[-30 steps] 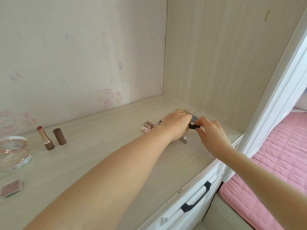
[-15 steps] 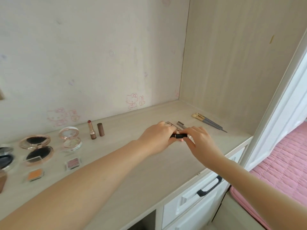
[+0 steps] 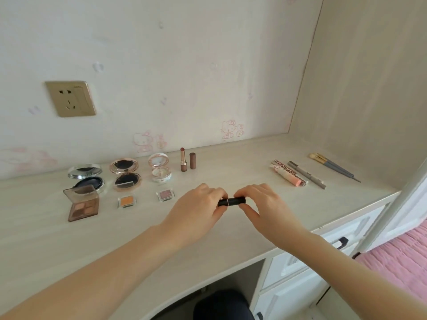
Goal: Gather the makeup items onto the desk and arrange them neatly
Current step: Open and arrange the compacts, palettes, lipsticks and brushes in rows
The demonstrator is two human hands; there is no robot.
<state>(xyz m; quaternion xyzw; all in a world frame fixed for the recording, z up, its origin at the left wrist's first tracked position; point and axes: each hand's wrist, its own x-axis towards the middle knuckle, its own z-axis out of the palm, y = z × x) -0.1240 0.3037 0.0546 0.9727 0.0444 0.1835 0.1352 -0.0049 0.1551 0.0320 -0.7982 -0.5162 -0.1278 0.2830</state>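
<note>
A black lipstick tube (image 3: 231,201) lies sideways between both hands above the middle of the desk (image 3: 242,236). My left hand (image 3: 196,211) pinches its left end and my right hand (image 3: 263,204) pinches its right end. Left of them lie open compacts (image 3: 126,175), an eyeshadow palette (image 3: 82,203) and two small pans (image 3: 126,202). An open lipstick (image 3: 183,160) stands by its brown cap (image 3: 192,160). To the right lie pink tubes (image 3: 287,175), a grey pencil (image 3: 307,174) and brushes (image 3: 332,166).
A wall socket (image 3: 70,98) sits on the back wall at left. White drawers with dark handles (image 3: 342,242) stand under the desk's right end, with a pink bed (image 3: 397,257) beyond. A wooden side panel closes the desk on the right.
Both hands have carried the black tube from the desk's right end, near the brushes, leftward to the middle. My view has swung left, so the compacts and socket now show.
</note>
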